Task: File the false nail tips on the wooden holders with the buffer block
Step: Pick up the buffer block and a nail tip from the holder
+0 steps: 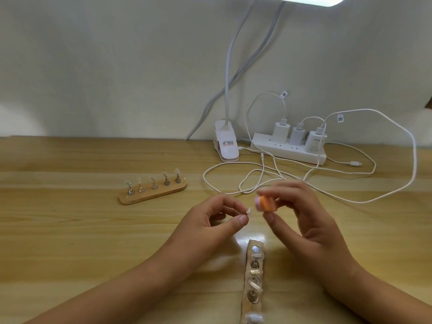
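Mid table: left grip pinches tip. Right grip holds block, just at the tip's 3 o'clock. Near holder on table at 6 o'clock of grips, between the forearms. Far holder at 10 o'clock, well apart. Lamp clamp at 12 o'clock, strip at 1 o'clock. Cables lie between strip and grips.

Cables behind, holder below, left bare

Home desk nook: wooden tabletop, clip lamp, power strip (three chargers plugged in).
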Motion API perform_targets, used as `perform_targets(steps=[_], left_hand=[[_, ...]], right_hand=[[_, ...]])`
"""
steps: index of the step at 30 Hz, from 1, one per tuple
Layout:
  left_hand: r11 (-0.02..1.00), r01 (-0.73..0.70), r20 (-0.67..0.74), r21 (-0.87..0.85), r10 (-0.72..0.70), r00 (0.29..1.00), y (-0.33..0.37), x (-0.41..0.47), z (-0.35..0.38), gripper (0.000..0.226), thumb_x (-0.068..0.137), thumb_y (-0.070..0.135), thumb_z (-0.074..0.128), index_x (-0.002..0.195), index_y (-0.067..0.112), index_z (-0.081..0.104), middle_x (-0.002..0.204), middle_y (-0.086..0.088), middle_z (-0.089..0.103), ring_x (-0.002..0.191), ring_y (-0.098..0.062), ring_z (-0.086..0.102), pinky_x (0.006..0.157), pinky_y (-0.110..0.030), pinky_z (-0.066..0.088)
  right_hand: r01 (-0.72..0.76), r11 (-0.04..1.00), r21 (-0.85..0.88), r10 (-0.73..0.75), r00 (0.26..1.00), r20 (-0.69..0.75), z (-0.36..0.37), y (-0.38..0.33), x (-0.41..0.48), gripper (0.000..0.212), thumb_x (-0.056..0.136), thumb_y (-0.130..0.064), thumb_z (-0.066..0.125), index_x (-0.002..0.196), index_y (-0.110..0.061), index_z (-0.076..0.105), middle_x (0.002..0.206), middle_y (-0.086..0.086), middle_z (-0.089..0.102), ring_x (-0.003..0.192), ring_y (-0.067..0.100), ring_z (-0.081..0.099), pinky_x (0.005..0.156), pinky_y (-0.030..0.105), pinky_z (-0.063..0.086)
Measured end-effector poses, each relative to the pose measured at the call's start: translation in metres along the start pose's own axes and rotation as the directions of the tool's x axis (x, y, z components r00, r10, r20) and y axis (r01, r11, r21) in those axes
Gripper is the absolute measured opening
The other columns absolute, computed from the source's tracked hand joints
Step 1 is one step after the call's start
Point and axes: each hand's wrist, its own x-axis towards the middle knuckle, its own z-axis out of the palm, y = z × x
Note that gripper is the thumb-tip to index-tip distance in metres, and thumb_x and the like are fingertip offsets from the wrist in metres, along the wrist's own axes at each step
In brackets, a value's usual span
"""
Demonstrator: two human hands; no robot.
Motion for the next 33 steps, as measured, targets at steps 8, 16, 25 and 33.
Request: perform_targets(steps=[8, 16, 25, 33], left_hand=[[1.000, 0.004, -0.001, -0.015, -0.004, 1.000, 0.0013, -0.0006, 0.0004, 0.014, 0.074, 0.035, 0.072, 0.084, 0.027, 0.070, 0.095, -0.009, 0.072, 0.098, -0.034, 0.064, 0.090, -0.046, 0.051], [1.000, -0.012, -0.009, -0.020, 0.012, 1.000, 0.0017, -0.0001, -0.0002, 0.014, 0.074, 0.037, 0.074, 0.081, 0.026, 0.068, 0.094, -0.007, 0.073, 0.099, -0.035, 0.063, 0.093, -0.052, 0.047], [1.000, -0.001, 0.002, 0.021, 0.001, 1.000, -0.0027, 0.0003, -0.0004, 0.009, 0.073, 0.038, 0.074, 0.077, 0.032, 0.069, 0.084, 0.008, 0.070, 0.086, -0.011, 0.060, 0.081, -0.036, 0.049], [1.000, -0.018, -0.008, 0.012, 0.018, 1.000, -0.0043, 0.0007, -0.0004, 0.019, 0.070, 0.047, 0.073, 0.080, 0.032, 0.069, 0.091, -0.001, 0.072, 0.093, -0.031, 0.063, 0.088, -0.048, 0.050]], right_hand=[[-0.025, 1.000, -0.010, 0.026, 0.999, 0.037, 0.0038, -0.0023, -0.0001, 0.024, 0.090, -0.018, 0.070, 0.113, -0.018, 0.067, 0.103, -0.007, 0.065, 0.098, 0.023, 0.062, 0.085, 0.034, 0.051], [-0.113, 0.993, 0.025, 0.112, 0.992, 0.066, 0.0056, -0.0030, -0.0002, 0.024, 0.090, -0.029, 0.072, 0.113, -0.021, 0.069, 0.101, -0.008, 0.067, 0.097, 0.022, 0.065, 0.084, 0.036, 0.053], [-0.165, 0.986, 0.019, 0.164, 0.984, 0.072, 0.0050, -0.0017, 0.0003, 0.024, 0.089, -0.032, 0.072, 0.111, -0.024, 0.068, 0.105, -0.014, 0.068, 0.103, 0.015, 0.064, 0.088, 0.030, 0.052], [-0.267, 0.960, 0.087, 0.257, 0.961, 0.104, 0.0045, -0.0011, 0.0000, 0.023, 0.086, -0.045, 0.068, 0.106, -0.034, 0.070, 0.105, -0.012, 0.070, 0.104, 0.017, 0.064, 0.086, 0.028, 0.053]])
